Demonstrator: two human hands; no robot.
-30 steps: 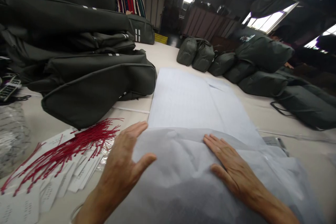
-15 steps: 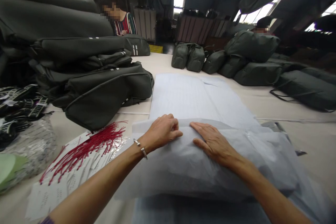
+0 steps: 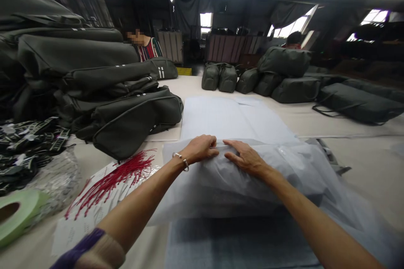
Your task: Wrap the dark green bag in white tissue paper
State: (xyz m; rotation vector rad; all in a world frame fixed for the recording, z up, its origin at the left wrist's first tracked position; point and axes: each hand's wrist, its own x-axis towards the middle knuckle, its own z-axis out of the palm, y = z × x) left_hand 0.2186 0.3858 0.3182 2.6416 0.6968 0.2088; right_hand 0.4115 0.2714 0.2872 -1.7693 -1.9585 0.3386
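Starting from the left, the pale green tape roll (image 3: 34,201) is probably safe, but the card tags (image 3: 74,229) with the red strings (image 3: 116,180) look like trouble to me: the left forearm slants right over that side, so if it drops, a sleeve or wrist could rake them out of order or catch a string. Next is the left hand (image 3: 202,148), fingers curled in at the upper edge of the filmy wrapper (image 3: 246,193). Looks like a pinch on that edge, but the fingertips are tucked out of sight, so can't tell if it really has hold. If it's a weak pinch, the thin film could slip free, or crease or tear if both hands pull different ways. The right hand (image 3: 244,157) is loosely spread, thumb away from the fingers, resting on the film with nothing gripped, so that side could slide pretty easily. Furthest right, the film slopes down beside a grey item (image 3: 330,153), and a tug might snag there. As for where the wrapper sits: it begins left of the left hand, runs under both hands with its upper edge right about at the fingers, bulges toward the person below them, and spreads well past the right hand, with the white sheet (image 3: 217,117) just beyond.
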